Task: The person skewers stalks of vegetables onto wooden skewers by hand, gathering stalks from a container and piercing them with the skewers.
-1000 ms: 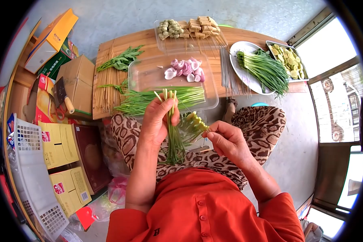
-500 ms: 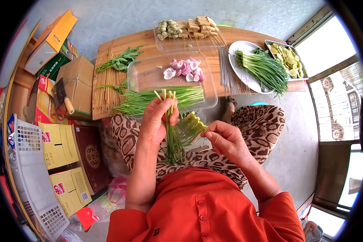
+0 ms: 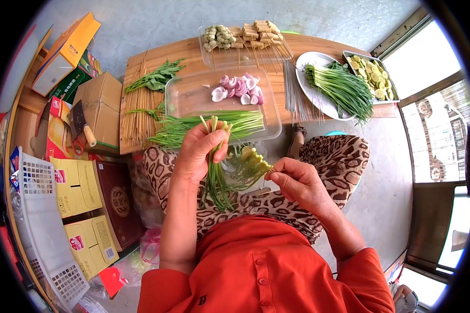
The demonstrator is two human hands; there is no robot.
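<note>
My left hand [image 3: 197,152] grips a small bundle of green chive stalks [image 3: 215,175], cut ends up, leafy ends hanging toward my lap. My right hand [image 3: 296,183] pinches a thin skewer threaded with several chive stems [image 3: 250,161], its tip pointing left toward the bundle. Both hands are over my knees, just in front of a clear plastic tray [image 3: 190,99] that holds loose chives [image 3: 209,125] and pink onion pieces [image 3: 239,88].
A wooden table [image 3: 156,57] carries bamboo skewers [image 3: 137,117], leafy greens [image 3: 156,78], a tray of skewered food [image 3: 243,36], a white plate of chives [image 3: 339,88] and a metal tray of sliced vegetable [image 3: 373,75]. Cardboard boxes [image 3: 99,104], a cleaver [image 3: 81,122] and a white basket [image 3: 42,219] stand at left.
My left hand has tilted slightly left with the bundle, and the stalks now slant. My right hand has shifted a little to the right and down with the skewer.
</note>
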